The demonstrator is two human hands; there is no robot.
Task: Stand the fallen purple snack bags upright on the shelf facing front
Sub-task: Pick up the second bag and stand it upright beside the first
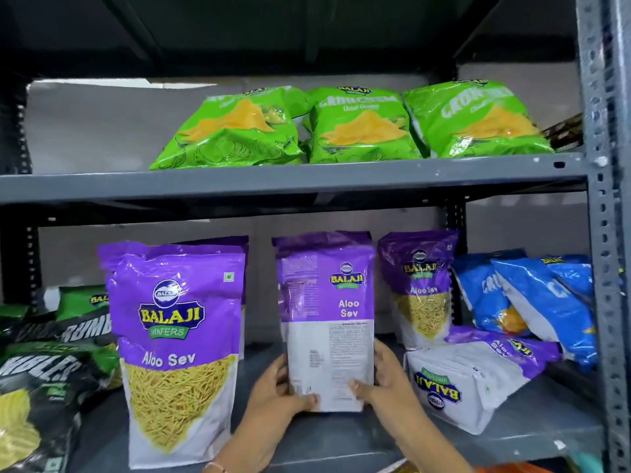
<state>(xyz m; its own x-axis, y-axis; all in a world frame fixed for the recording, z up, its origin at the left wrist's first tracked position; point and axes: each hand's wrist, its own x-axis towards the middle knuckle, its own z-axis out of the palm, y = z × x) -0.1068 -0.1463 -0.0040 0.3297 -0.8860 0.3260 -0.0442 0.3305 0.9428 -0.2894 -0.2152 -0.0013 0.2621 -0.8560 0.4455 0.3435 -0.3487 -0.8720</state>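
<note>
Both hands grip one purple Aloo Sev bag (326, 322) that stands upright at the middle of the lower shelf (532, 435), with its printed back panel turned toward the camera. The left hand (280, 390) clasps the bag's lower left edge, thumb across the white lower panel, and the right hand (382, 380) clasps the lower right edge, its thumb also pressed on the panel. Behind this bag another purple bag's top edge shows, just touching it. To the left, nearer the camera, a front-facing Aloo Sev bag (177, 349) stands upright with its window of yellow sev showing, and a further purple bag stands close behind it. To the right of the held bag, a third upright Aloo Sev bag (418, 288) stands farther back, front side out. Just in front of it a fallen Aloo Sev bag (474, 380) lies on its side on the shelf, its logo turned sideways and its purple top pointing right. At the far right, blue snack bags (532, 298) lean against one another. At the left end lie dark green and black snack bags (44, 377) in a loose heap. On the upper shelf (273, 180) three green Crunchem bags (358, 126) lean back side by side.
</note>
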